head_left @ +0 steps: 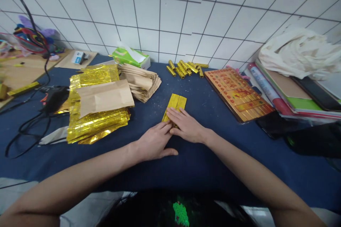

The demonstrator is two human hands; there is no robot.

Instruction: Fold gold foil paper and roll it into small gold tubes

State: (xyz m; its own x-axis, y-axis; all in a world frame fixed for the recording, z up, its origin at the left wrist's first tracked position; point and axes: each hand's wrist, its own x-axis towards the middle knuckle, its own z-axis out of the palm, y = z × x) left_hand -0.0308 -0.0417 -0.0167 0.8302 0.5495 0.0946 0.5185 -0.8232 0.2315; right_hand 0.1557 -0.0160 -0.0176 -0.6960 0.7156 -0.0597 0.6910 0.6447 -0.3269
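Observation:
A folded strip of gold foil paper [176, 104] lies on the blue tablecloth [202, 156] in the middle. My right hand [186, 126] lies flat on its near end, fingers stretched out and pressing down. My left hand [156, 142] rests beside it, fingers together, their tips touching the near edge of the foil and the thumb laid flat on the cloth. To the left sits a stack of gold foil sheets [93, 120] with a brown paper sheet [105, 97] on top.
A fanned pile of brown paper [142, 83], a green tissue pack [130, 56] and several rolled gold pieces [185, 68] lie at the back. A gold-printed board [238, 94], books [282, 95] and white cloth [301, 53] are on the right. Black cables [29, 127] lie left.

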